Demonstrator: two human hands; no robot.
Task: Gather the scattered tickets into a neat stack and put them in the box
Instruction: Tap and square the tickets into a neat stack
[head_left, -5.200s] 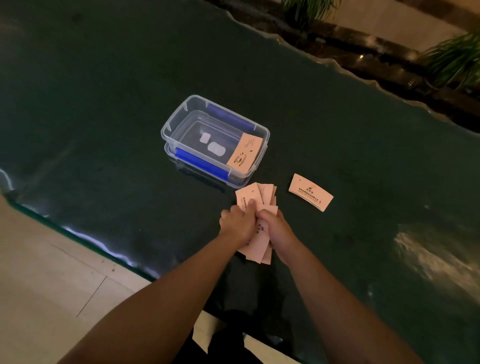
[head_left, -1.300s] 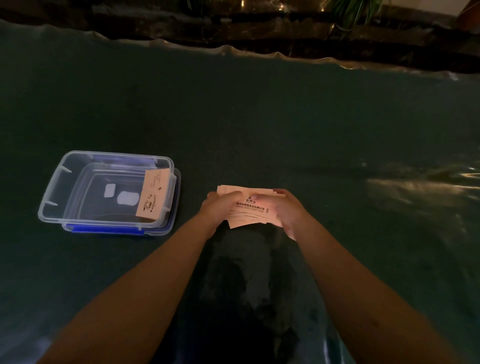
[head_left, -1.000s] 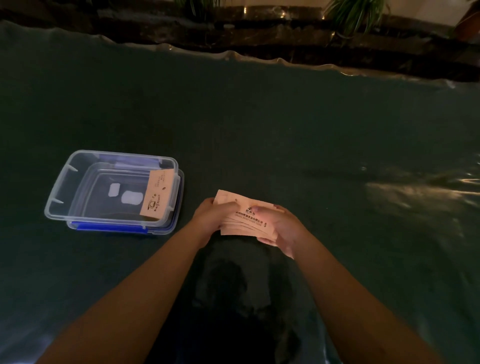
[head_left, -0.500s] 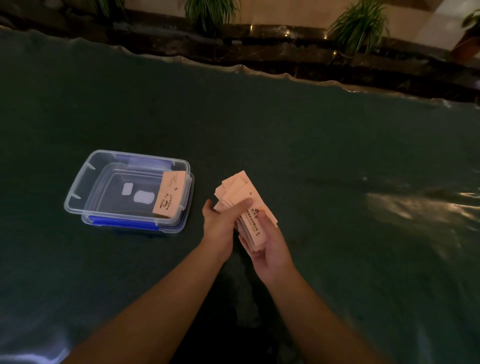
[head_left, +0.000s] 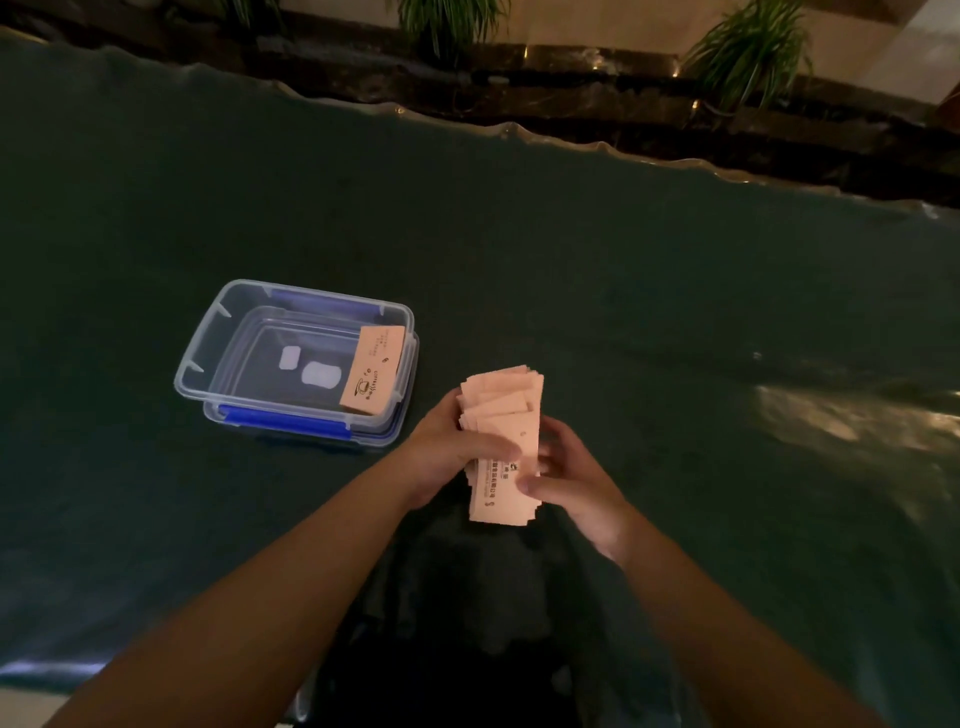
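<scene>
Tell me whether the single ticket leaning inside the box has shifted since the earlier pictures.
No. The single ticket leans against the same right-hand wall of the clear box, just right of the two white patches on its floor, as before.

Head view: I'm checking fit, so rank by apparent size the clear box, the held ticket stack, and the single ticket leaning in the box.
1. clear box
2. ticket stack, though nearer the camera
3. single ticket

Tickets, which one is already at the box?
The single ticket leaning against the clear box's right inner wall; all others are bunched between both hands.
</scene>
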